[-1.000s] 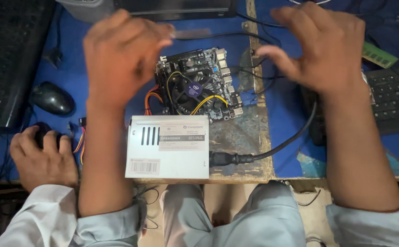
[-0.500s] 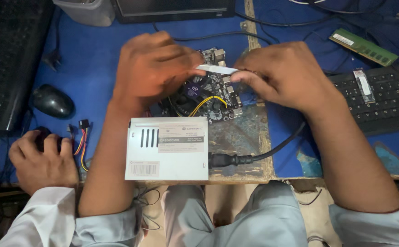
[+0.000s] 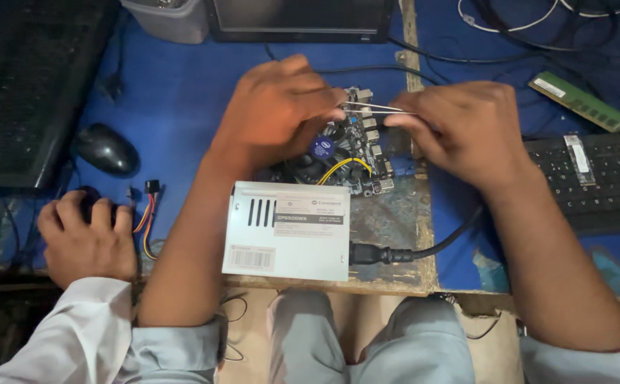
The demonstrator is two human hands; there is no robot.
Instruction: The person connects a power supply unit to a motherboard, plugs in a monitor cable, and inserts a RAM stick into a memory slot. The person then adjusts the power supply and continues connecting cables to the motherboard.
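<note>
Above the motherboard point(image 3: 349, 153), just behind the grey power supply point(image 3: 287, 230), the left hand point(image 3: 281, 114) and right hand point(image 3: 466, 131) each pinched one end of a thin pale strip point(image 3: 377, 108), best kept level and clear of the board's yellow cable point(image 3: 345, 167).

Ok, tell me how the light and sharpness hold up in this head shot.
Head view: dim, warm light; the left hand and right hand look slightly motion-soft over the motherboard; the grey power supply box is brightest and sharp; the black keyboard at far left sinks into shadow.
</note>
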